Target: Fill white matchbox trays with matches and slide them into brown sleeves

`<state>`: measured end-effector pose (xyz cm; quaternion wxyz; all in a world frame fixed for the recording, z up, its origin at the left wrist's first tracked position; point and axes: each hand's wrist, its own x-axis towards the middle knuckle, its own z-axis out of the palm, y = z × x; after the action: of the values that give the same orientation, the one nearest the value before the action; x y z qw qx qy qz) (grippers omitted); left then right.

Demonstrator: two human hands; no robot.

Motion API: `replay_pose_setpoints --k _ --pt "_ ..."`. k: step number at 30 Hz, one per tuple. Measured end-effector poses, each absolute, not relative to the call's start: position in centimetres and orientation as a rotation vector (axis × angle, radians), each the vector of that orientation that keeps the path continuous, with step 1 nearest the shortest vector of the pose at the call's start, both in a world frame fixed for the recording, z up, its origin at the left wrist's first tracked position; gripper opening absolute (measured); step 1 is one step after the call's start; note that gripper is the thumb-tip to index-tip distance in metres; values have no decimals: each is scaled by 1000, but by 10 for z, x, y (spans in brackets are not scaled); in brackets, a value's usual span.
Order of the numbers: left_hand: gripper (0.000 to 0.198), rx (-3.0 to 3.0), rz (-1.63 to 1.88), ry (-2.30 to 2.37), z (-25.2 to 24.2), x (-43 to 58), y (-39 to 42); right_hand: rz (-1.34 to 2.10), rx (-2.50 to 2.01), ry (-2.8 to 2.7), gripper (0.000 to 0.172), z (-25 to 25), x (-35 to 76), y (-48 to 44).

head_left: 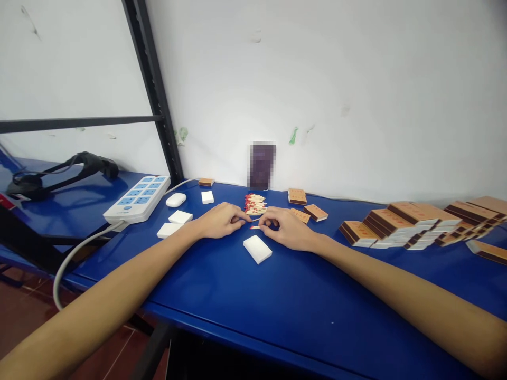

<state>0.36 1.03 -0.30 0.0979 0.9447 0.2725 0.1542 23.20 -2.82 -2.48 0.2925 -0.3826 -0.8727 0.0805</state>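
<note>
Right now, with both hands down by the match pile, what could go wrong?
The loose match pile lies just beyond the left hand and right hand; a bump might scatter it. The nearest white box, just this side of the hands, could get nudged. The matchbox stack is uneven; a sweep of the right forearm might topple it.

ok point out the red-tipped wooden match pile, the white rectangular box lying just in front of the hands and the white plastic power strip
Red-tipped wooden match pile [255, 205], head view: its middle
White rectangular box [257, 248], head view: upper face
White plastic power strip [138, 199], head view: socket face
</note>
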Motion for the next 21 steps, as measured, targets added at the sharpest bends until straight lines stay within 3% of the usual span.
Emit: replay_pose_setpoints --k 21 --pt "29 2831 493 1053 -3 4 13 146 -1007 -2305 15 -25 232 -31"
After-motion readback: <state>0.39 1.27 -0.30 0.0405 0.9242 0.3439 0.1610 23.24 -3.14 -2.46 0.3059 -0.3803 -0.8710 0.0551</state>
